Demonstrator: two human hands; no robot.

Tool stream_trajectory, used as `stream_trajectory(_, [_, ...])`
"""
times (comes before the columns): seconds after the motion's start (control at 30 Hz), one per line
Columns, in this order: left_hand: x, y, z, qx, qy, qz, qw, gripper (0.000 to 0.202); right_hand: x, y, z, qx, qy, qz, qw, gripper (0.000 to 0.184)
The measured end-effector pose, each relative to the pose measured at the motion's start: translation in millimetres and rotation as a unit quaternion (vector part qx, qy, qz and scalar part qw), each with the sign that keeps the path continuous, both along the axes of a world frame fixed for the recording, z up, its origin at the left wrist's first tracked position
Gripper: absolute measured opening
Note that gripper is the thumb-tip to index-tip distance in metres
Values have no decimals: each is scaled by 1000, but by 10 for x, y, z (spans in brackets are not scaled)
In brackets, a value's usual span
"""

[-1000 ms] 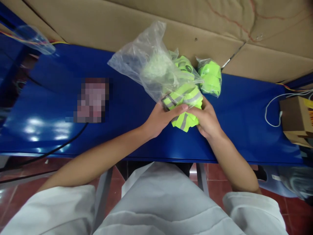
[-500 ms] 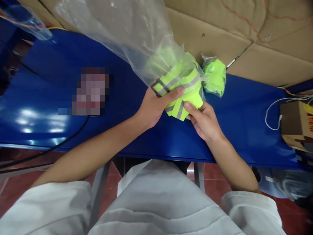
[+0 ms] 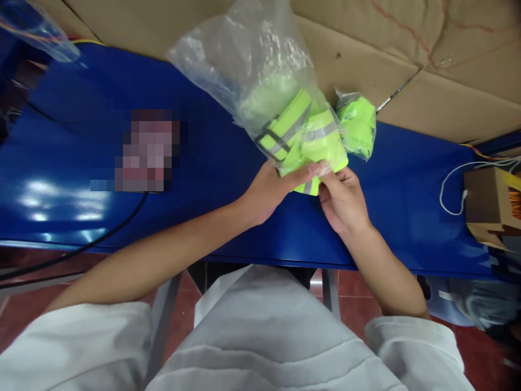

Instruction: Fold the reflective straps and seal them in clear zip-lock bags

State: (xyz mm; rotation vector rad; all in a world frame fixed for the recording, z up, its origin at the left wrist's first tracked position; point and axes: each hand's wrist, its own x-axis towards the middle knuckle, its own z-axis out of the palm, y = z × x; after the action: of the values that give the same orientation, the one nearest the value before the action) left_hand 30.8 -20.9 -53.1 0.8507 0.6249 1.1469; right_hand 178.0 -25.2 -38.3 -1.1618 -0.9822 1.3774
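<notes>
A folded neon-yellow safety vest [image 3: 303,142] with grey reflective stripes sits mostly inside a clear plastic bag [image 3: 252,65] that stands up over the blue table [image 3: 203,163]. My left hand [image 3: 272,187] pinches the bag's lower edge and the vest with thumb on top. My right hand [image 3: 342,198] grips the same end from the right, fingers closed on the vest's corner and the bag mouth. A second bagged vest [image 3: 357,126] lies just behind, to the right.
Brown cardboard [image 3: 407,60] lines the far side of the table. A small cardboard box [image 3: 490,206] with a white cable [image 3: 448,187] sits at the right edge. A black cable [image 3: 101,239] runs along the left front. Another clear bag [image 3: 36,30] lies far left.
The vest has slid further into the bag; less of it sticks out at the bottom. The bag's top has drooped lower. Both hands have shifted slightly right, closing together on the bag's end.
</notes>
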Motion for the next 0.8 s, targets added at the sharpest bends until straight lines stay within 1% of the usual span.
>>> stream_trajectory(0.07, [53,-27,-34,15,-16,-2,1000,44,-18,10,-15,-12,24,-2,1000,40])
stream_trajectory(0.17, [150,-94,-91,25,-30,-10,999,45,-63,2,-29,-5,30,-5,1000,41])
stream_trajectory(0.27, [168,-115,-79,7,-34,-12,999,42,-86,-13,-20,7,17,-2,1000,43])
stream_trajectory(0.33, [121,-79,-27,-35,-42,-11,998,39,-60,-11,3,14,0,32,999,44])
stream_trajectory(0.43, [20,4,63,-96,-62,-22,993,37,24,8,47,21,-27,124,992,45])
stream_trajectory(0.47, [-7,23,83,-105,-66,-29,992,37,52,15,59,31,-41,145,988,46])
stream_trajectory(0.5, [-25,33,97,-111,-67,-35,991,38,75,19,68,47,-63,149,986,46])
stream_trajectory(0.57, [-34,21,105,-119,-66,-49,990,39,100,20,70,89,-126,113,982,44])
stream_trajectory(0.67, [7,-51,89,-127,-78,-70,986,41,86,-1,51,145,-229,37,962,43])
stream_trajectory(0.73, [50,-106,77,-130,-85,-80,985,44,53,-21,35,174,-286,2,942,42])
stream_trajectory(0.8, [92,-154,69,-133,-86,-94,983,45,15,-38,22,208,-362,-31,908,41])
